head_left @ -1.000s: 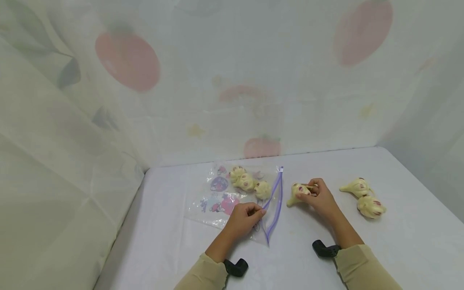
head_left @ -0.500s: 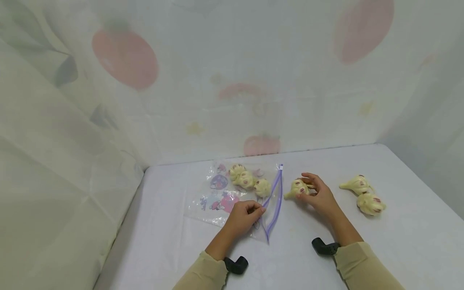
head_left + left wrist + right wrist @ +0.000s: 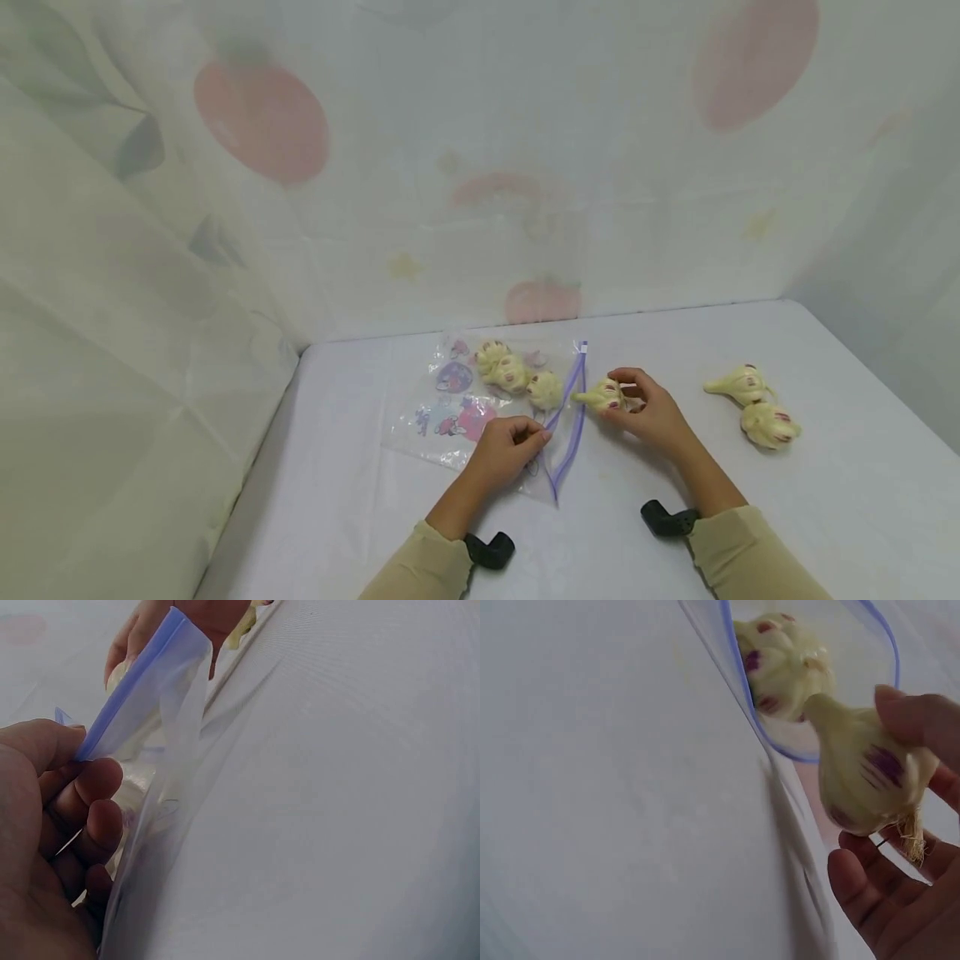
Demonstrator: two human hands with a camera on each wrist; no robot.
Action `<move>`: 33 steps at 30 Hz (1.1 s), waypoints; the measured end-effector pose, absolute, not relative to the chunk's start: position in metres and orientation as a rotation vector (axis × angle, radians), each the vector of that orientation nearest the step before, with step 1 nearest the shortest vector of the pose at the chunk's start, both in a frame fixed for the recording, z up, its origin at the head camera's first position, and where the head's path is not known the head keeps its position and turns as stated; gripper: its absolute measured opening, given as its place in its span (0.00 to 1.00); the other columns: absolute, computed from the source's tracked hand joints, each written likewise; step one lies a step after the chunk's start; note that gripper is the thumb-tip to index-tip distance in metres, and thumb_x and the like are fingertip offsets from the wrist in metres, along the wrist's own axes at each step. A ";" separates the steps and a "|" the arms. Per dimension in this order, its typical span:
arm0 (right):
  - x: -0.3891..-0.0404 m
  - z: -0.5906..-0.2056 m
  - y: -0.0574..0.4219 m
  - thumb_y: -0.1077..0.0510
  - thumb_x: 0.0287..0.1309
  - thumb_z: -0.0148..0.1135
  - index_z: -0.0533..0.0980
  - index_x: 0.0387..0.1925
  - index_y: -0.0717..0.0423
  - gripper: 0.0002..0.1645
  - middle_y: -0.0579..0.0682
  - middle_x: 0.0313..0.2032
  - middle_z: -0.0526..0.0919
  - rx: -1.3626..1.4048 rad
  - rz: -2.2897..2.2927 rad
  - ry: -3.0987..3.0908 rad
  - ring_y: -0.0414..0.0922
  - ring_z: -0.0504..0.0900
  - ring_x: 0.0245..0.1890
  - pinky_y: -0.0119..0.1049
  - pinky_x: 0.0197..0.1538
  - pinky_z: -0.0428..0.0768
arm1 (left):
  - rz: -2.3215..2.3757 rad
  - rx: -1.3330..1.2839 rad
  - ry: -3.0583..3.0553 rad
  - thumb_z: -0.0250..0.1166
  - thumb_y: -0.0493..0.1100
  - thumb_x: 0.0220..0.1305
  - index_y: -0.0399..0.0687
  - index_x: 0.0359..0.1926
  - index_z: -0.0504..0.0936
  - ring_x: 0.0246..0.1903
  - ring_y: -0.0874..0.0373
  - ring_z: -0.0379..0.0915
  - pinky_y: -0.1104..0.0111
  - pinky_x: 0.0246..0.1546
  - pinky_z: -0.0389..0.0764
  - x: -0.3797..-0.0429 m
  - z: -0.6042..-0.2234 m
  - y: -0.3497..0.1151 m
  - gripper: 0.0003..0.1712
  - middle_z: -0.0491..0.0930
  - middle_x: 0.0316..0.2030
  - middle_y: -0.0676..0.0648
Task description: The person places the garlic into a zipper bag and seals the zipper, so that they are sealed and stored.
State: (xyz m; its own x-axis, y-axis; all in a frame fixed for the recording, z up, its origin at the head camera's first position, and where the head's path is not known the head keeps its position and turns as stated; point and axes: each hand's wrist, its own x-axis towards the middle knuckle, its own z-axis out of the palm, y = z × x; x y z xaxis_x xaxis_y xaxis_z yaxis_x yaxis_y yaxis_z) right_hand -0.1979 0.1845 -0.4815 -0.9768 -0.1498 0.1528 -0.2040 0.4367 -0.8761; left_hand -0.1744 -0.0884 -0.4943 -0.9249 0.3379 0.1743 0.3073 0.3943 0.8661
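A clear zip bag (image 3: 420, 433) with purple edging and printed pictures lies on the white table. Inside it, near the back, are several cream garlic bulbs (image 3: 510, 373) with purplish marks. My left hand (image 3: 504, 454) pinches the purple-edged rim (image 3: 124, 690) between thumb and forefinger, and the bag's mouth gapes toward the right. My right hand (image 3: 651, 415) grips another garlic bulb (image 3: 866, 769) between thumb and fingers. That bulb's stem points left and overlaps the purple edge of the mouth, while its tuft of roots faces the palm.
Two more garlic bulbs (image 3: 752, 406) lie touching each other on the table (image 3: 862, 500), right of my right hand. A pale curtain (image 3: 645, 225) with fruit prints rises behind the table, and cloth also hangs at the left side.
My right hand has carried its garlic bulb left to the bag's mouth, turning the stem from down-left to point left. The left hand keeps its pinch on the bag's rim.
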 end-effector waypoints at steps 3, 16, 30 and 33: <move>-0.196 -0.482 0.175 0.56 0.45 0.79 0.72 0.57 0.52 0.36 0.56 0.56 0.77 0.389 1.513 -2.624 0.57 0.79 0.53 0.32 0.41 0.79 | 1.609 0.589 2.597 0.66 0.49 0.65 0.51 0.31 0.87 0.19 0.68 0.64 0.75 0.22 0.68 -0.175 -0.495 -0.088 0.10 0.73 0.19 0.57; -0.185 -0.477 0.148 0.70 0.46 0.71 0.70 0.60 0.59 0.37 0.59 0.58 0.74 0.504 1.426 -2.670 0.60 0.76 0.56 0.38 0.46 0.83 | 1.610 0.602 2.603 0.66 0.50 0.65 0.49 0.30 0.86 0.20 0.68 0.64 0.75 0.21 0.68 -0.174 -0.494 -0.087 0.12 0.73 0.19 0.57; -0.180 -0.480 0.137 0.62 0.47 0.77 0.77 0.45 0.56 0.23 0.50 0.42 0.82 0.547 1.336 -2.555 0.50 0.82 0.43 0.36 0.40 0.82 | 1.616 0.609 2.598 0.66 0.49 0.65 0.50 0.29 0.86 0.19 0.68 0.63 0.75 0.21 0.67 -0.174 -0.494 -0.087 0.11 0.73 0.18 0.57; -0.179 -0.478 0.135 0.63 0.47 0.77 0.79 0.39 0.55 0.17 0.48 0.37 0.83 0.539 1.367 -2.549 0.47 0.83 0.39 0.32 0.38 0.82 | 1.619 0.603 2.595 0.66 0.49 0.65 0.50 0.29 0.86 0.19 0.68 0.64 0.75 0.21 0.68 -0.175 -0.495 -0.087 0.10 0.73 0.19 0.57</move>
